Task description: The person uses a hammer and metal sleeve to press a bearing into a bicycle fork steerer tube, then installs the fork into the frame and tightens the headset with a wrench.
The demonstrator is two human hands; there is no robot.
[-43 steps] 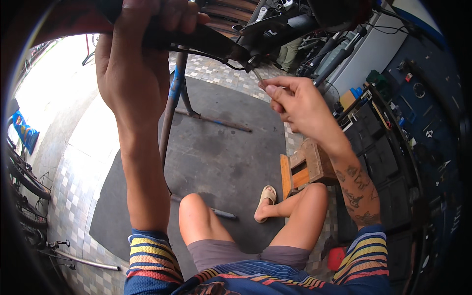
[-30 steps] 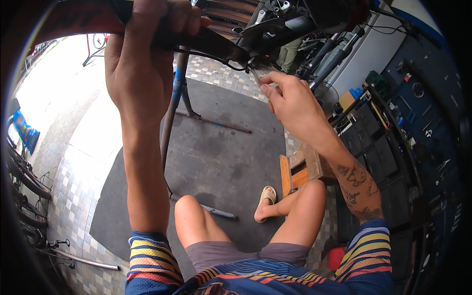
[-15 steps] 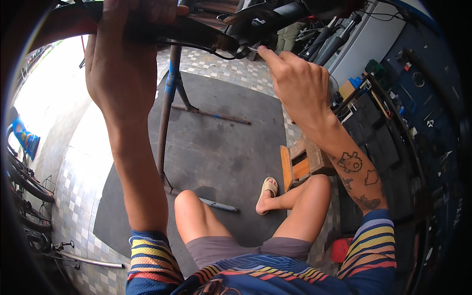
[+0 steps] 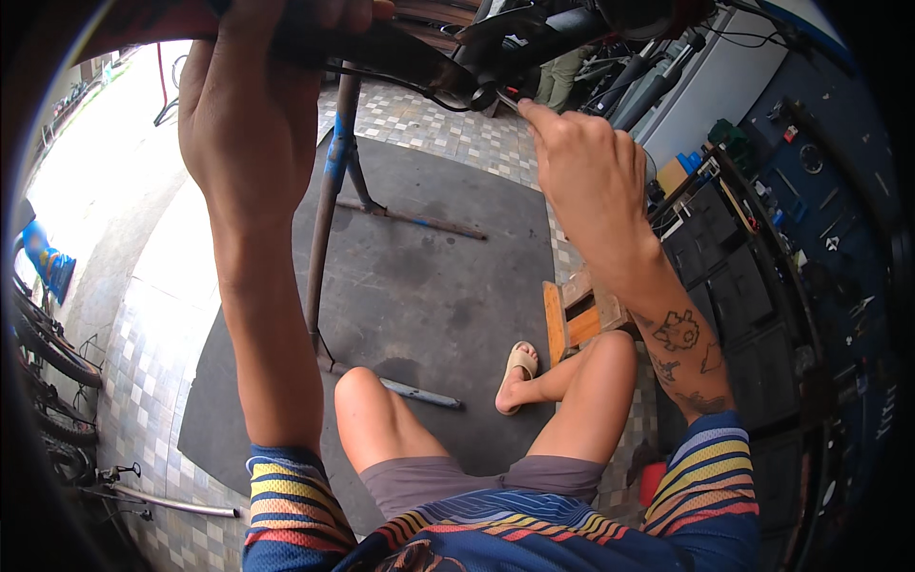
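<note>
A dark bicycle frame tube [image 4: 419, 65] crosses the top of the view. My left hand [image 4: 253, 124] is wrapped round it from below; the fingertips are partly cut off and in shade. At the tube's right end sits a small dark round fitting [image 4: 483, 96], with a thin black cable [image 4: 446, 103] looping beside it. My right hand [image 4: 586, 167] pinches a slim metal tool [image 4: 507, 97], whose tip points at the fitting. I cannot make out the tool's kind or whether its tip touches.
A rusty blue-marked stand [image 4: 327, 210] rises from a dark mat [image 4: 429, 286]. A wooden stool [image 4: 572, 319] is beside my right knee. Black drawers [image 4: 753, 276] and a tool board [image 4: 839, 181] line the right. Bicycles [image 4: 57, 353] stand at left. Someone's olive trousers [image 4: 556, 81] show behind.
Both hands and the tube appear slightly farther right. My right hand has drawn back a little from the fitting, and more of the metal tool shows.
</note>
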